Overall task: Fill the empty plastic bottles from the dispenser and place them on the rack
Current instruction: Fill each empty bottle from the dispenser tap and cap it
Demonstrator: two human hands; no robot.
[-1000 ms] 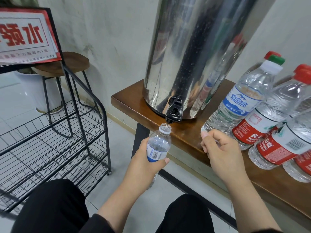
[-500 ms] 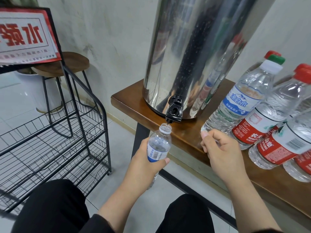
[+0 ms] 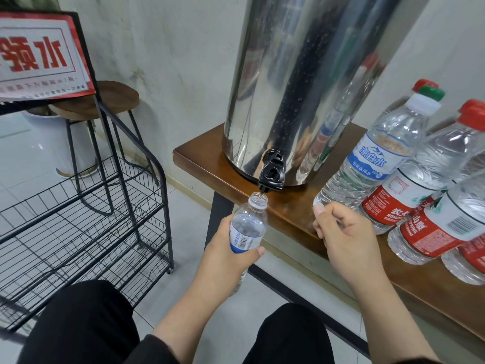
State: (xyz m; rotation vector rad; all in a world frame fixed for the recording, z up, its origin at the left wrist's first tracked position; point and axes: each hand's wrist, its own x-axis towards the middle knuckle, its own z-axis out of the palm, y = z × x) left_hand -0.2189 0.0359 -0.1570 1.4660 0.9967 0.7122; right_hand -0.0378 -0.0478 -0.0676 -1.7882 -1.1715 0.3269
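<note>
Held a small bottle (image 3: pixel 248 227) under the tap (image 3: pixel 271 177), open mouth just beneath the spout.

Gripped the bottle's lower half in the left hand (image 3: pixel 225 256), fingers and thumb wrapped round the label, bottle upright and slightly tilted, in front of the desk (image 3: pixel 199 158) edge. Hovered with the right hand (image 3: pixel 341 237) over the desk's front edge, right of the bottle and apart from it, fingers curled with thumb against forefinger; whether pinching a cap, could not tell. Stood on the desk: the steel dispenser (image 3: pixel 301 88), and to its right a cluster of capped bottles (image 3: pixel 409 174). Stood at left on the floor: the wire rack (image 3: pixel 86 219), well apart from both hands.
</note>
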